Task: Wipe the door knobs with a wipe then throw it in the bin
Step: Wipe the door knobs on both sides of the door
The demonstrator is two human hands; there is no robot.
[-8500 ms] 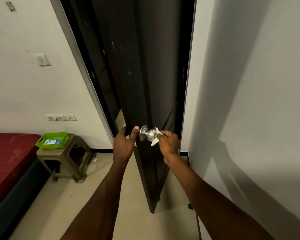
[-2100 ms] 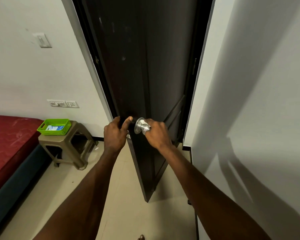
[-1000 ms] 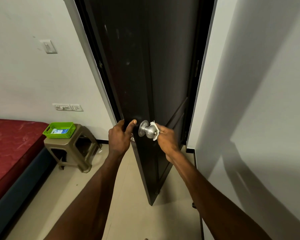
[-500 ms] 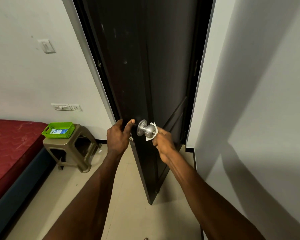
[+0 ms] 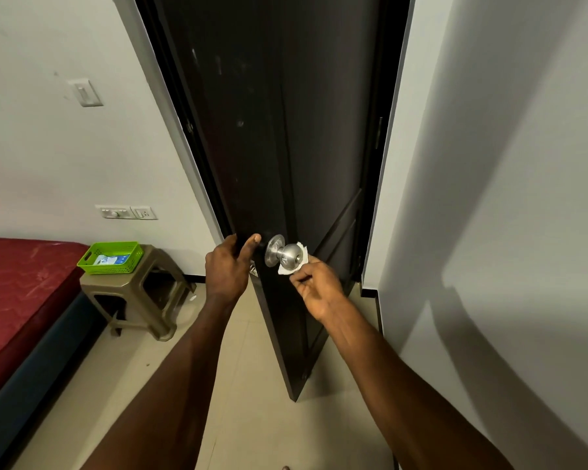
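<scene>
Knob (image 5: 287, 255) on the door's (image 5: 279, 164) near face sits against the wipe (image 5: 297, 262) pinched in my right hand (image 5: 314, 288); my left hand (image 5: 226, 268) grips the door edge. I should wrap the wipe round the knob and twist, bracing the door.

We note a red mattress (image 5: 17, 286) at the left edge, on a dark blue base (image 5: 31, 378). Just beside it stands a brown plastic stool (image 5: 140, 296) on the beige tiled floor (image 5: 248, 401). A green basket (image 5: 111, 257) rests on the stool, holding a blue-and-white packet (image 5: 111, 259). On the white wall (image 5: 48, 157) we record a light switch (image 5: 85, 93) and, lower down, a socket panel (image 5: 126, 212).
</scene>
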